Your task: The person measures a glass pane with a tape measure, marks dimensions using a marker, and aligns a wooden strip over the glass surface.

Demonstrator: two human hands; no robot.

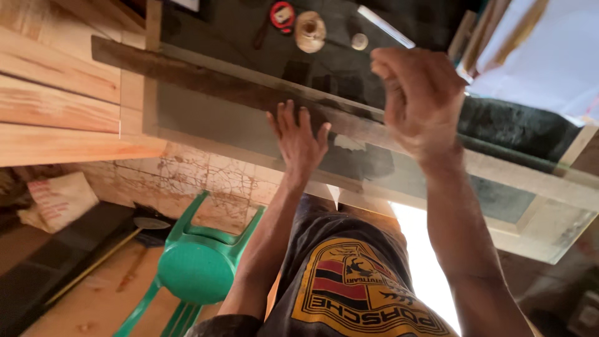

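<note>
Left hand (299,140): fingers spread, palm flat on a long dark straightedge (206,78) lying aslant across a glass sheet (206,122) on the desk (536,181). Right hand (421,100): raised above the glass, fingers curled loosely; cannot tell whether it grips anything. Both forearms reach forward. Red round tape (282,15) and tan spool (310,30) lie beyond. Green plastic chair (196,265) below.
</note>
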